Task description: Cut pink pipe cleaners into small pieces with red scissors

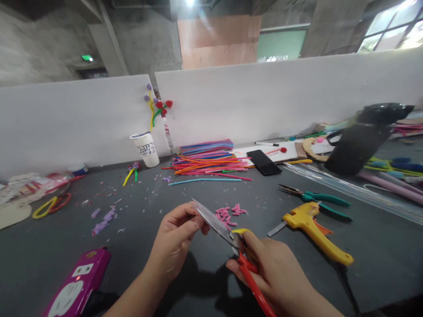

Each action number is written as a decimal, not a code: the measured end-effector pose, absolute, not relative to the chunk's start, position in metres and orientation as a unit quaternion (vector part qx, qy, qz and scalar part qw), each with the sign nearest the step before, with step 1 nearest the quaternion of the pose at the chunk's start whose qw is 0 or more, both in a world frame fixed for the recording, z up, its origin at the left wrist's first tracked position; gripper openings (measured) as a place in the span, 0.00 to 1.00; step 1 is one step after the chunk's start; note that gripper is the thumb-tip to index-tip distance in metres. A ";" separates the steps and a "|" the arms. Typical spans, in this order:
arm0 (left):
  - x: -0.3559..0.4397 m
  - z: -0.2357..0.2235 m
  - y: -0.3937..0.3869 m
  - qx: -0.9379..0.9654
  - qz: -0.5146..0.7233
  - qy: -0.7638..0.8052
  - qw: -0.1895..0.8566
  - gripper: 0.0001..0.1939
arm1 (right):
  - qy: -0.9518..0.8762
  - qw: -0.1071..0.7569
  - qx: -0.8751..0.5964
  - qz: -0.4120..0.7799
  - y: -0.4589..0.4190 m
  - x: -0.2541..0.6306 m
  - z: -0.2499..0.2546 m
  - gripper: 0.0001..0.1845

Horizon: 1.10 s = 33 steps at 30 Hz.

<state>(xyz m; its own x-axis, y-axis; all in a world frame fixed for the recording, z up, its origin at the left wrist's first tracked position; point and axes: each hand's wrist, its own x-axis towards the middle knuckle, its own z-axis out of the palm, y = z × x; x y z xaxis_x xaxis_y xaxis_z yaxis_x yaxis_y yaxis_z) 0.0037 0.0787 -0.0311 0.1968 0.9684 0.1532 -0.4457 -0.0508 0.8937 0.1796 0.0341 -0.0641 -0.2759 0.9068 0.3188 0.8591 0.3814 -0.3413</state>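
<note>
My right hand point(277, 268) grips a pair of scissors point(214, 222) by its red and yellow handles. The blades point up and to the left, and their tip reaches my left hand point(176, 240). The thumb and fingers of that hand are pinched together beside the blade; whatever is between them is too small or hidden to make out. Just behind the scissors lies a little heap of short pink fuzzy pieces point(238, 210). Farther back is a pile of pipe cleaners point(208, 164) in pink, orange, red and blue.
Right of my hands lie a yellow glue gun point(317, 229) and green-handled pliers point(325, 198). A phone point(263, 162) and a dark jug point(358, 143) stand behind them. On the left are a purple power strip point(79, 281), purple scraps point(105, 221), other scissors point(51, 206) and a paper cup point(147, 149).
</note>
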 end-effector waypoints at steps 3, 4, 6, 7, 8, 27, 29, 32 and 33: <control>0.004 -0.031 0.079 0.457 0.563 0.279 0.629 0.03 | -0.799 0.237 -0.552 0.043 0.034 0.180 -0.065 0.18; 0.003 -0.031 0.079 0.458 0.563 0.277 0.630 0.03 | -0.799 0.237 -0.551 0.041 0.034 0.179 -0.065 0.18; 0.003 -0.031 0.079 0.459 0.560 0.274 0.632 0.03 | -0.801 0.239 -0.548 0.037 0.034 0.179 -0.065 0.18; 0.003 -0.031 0.079 0.459 0.560 0.273 0.634 0.03 | -0.801 0.241 -0.547 0.034 0.034 0.179 -0.065 0.18; 0.002 -0.032 0.079 0.459 0.559 0.271 0.636 0.04 | -0.801 0.244 -0.545 0.030 0.034 0.179 -0.066 0.18; 0.009 -0.032 0.077 0.516 0.416 0.301 0.685 0.04 | -0.675 0.372 -0.533 0.349 0.037 0.177 -0.050 0.13; 0.012 -0.035 0.075 0.523 0.366 0.309 0.705 0.04 | -0.625 0.400 -0.528 0.414 0.039 0.175 -0.044 0.10; 0.015 -0.040 0.073 0.525 0.309 0.314 0.729 0.03 | -0.562 0.407 -0.520 0.498 0.041 0.172 -0.038 0.10; 0.015 -0.041 0.072 0.524 0.294 0.315 0.735 0.04 | -0.555 0.403 -0.512 0.518 0.042 0.171 -0.037 0.10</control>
<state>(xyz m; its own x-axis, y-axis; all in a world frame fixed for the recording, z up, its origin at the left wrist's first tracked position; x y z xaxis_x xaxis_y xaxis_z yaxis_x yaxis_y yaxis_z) 0.0149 0.0723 -0.0414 0.6292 0.7619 -0.1539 -0.1023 0.2775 0.9553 0.1715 0.0424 -0.0370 -0.1511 0.9850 -0.0833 0.1506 -0.0603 -0.9868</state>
